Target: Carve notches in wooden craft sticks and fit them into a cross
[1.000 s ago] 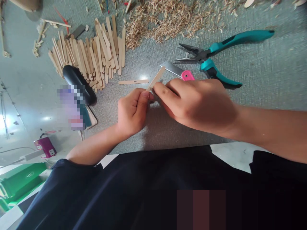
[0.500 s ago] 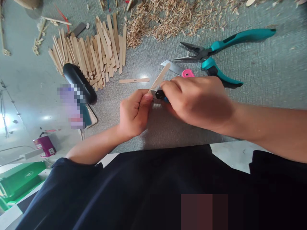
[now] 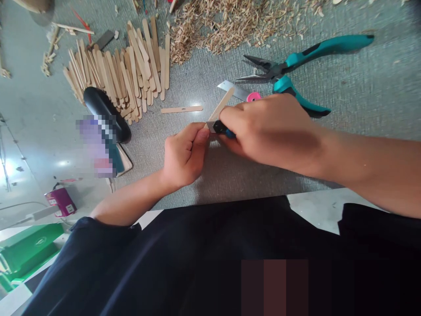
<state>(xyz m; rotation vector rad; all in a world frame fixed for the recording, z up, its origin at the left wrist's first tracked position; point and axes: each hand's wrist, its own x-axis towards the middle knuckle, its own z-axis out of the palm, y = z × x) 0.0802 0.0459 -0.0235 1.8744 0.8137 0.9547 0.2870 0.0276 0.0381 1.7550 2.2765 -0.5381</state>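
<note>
My left hand point(image 3: 184, 154) is closed in a pinch on the lower end of a flat wooden stick point(image 3: 221, 106), which slants up to the right over the grey mat point(image 3: 362, 101). My right hand point(image 3: 272, 130) is closed round a small cutting tool point(image 3: 219, 127) with a black tip and a blue body. The tip of the tool rests against the stick right beside my left thumb. Most of the tool is hidden under my fingers.
A pile of wooden sticks point(image 3: 121, 74) lies at upper left, one loose stick point(image 3: 181, 109) near it. Teal-handled pliers point(image 3: 296, 66), a metal ruler point(image 3: 237, 91) with a pink piece point(image 3: 254, 96), wood shavings point(image 3: 230, 22) and a black object point(image 3: 105, 113) lie around.
My right hand drew back slightly to the right along the stick, and the black tip of the cutting tool came into view at the stick's lower end. The left hand kept its pinch.
</note>
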